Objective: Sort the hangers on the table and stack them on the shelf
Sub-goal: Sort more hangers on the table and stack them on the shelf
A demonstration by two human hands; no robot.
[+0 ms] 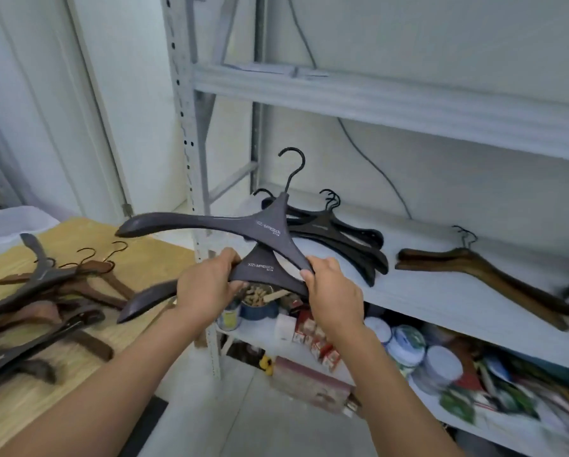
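Two dark grey hangers are held in the middle of the head view, one above the other, both with small white letters printed at the centre. The upper hanger (263, 225) is tilted: its hook points up, its left arm reaches to the left over the desk edge, and its right arm goes down into the right hand (332, 291). The fingers of this hand are curled around the end of that arm. The lower hanger (260, 270) lies just under it and touches it. The left hand (207, 285) grips it beside the centre, and its left arm comes out below this hand. Its right arm disappears behind the right hand, so I cannot tell if that hand holds it too.

At the left of the frame, the yellow wooden desk (164, 255) carries a loose pile of mixed hangers (55, 291), brown and dark ones crossing each other. A white bin (9, 222) stands behind the desk.

On the right, a grey metal shelf (441, 301) carries a stack of black hangers (342, 239) right behind the hands. A brown hanger (474, 272) lies apart from them, further right. The shelf board below is full of tins and small boxes (408, 347), blurred at the lower right.
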